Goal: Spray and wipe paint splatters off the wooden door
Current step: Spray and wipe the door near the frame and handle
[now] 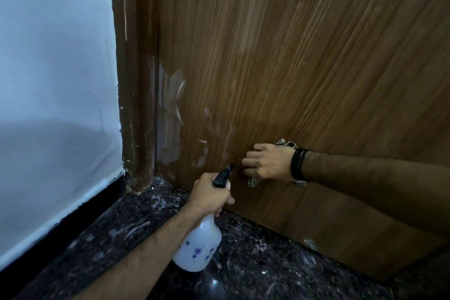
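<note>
The wooden door (292,56) fills the right of the view, with white paint splatters (170,114) smeared low near its left edge. My left hand (209,195) grips the neck of a white spray bottle (198,246) with a black nozzle (222,175) pointing at the lower door. My right hand (265,161) holds a patterned cloth (287,143) against the door, just right of the nozzle; most of the cloth is hidden under the hand.
A dark brown door frame (136,105) stands left of the door, beside a white wall (53,80) with a black skirting (60,224). Below lies a dark speckled stone floor (255,263) with white specks.
</note>
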`<state>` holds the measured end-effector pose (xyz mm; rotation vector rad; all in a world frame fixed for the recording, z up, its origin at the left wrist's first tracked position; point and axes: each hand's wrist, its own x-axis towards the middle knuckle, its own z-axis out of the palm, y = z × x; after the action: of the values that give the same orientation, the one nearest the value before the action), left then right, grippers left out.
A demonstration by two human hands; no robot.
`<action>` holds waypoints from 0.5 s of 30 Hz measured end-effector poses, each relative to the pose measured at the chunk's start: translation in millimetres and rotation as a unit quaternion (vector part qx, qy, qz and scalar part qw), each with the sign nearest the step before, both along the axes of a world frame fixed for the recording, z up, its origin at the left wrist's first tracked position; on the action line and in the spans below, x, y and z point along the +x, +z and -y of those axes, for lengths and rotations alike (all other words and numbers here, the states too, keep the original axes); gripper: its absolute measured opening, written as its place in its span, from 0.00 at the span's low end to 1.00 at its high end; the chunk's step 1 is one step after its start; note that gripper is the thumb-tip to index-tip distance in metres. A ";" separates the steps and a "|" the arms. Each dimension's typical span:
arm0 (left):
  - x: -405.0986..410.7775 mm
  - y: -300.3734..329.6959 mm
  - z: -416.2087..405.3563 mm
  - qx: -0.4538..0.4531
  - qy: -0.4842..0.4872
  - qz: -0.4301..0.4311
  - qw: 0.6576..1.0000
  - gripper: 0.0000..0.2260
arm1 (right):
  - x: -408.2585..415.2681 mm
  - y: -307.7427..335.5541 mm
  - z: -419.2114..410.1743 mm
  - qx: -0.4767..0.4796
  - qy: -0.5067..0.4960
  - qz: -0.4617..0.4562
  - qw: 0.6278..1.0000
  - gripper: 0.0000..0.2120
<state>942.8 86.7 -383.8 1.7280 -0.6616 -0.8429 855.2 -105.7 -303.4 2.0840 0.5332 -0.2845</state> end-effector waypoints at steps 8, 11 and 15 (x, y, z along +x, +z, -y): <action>12.6 -5.4 1.5 -0.018 0.028 -0.008 0.999 0.10 | 16.3 30.7 -8.4 0.097 0.006 0.285 0.954 0.28; 12.8 -5.4 1.1 -0.017 0.030 -0.007 0.999 0.11 | 13.4 16.4 -2.5 0.078 0.021 0.184 0.980 0.27; 12.3 -4.2 0.1 -0.017 0.047 0.012 0.999 0.12 | 13.4 2.3 4.6 0.034 0.019 0.104 0.994 0.29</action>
<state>955.1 86.6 -388.0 1.7275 -0.6015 -0.7438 868.6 -110.3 -301.1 2.1363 0.4613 -0.0261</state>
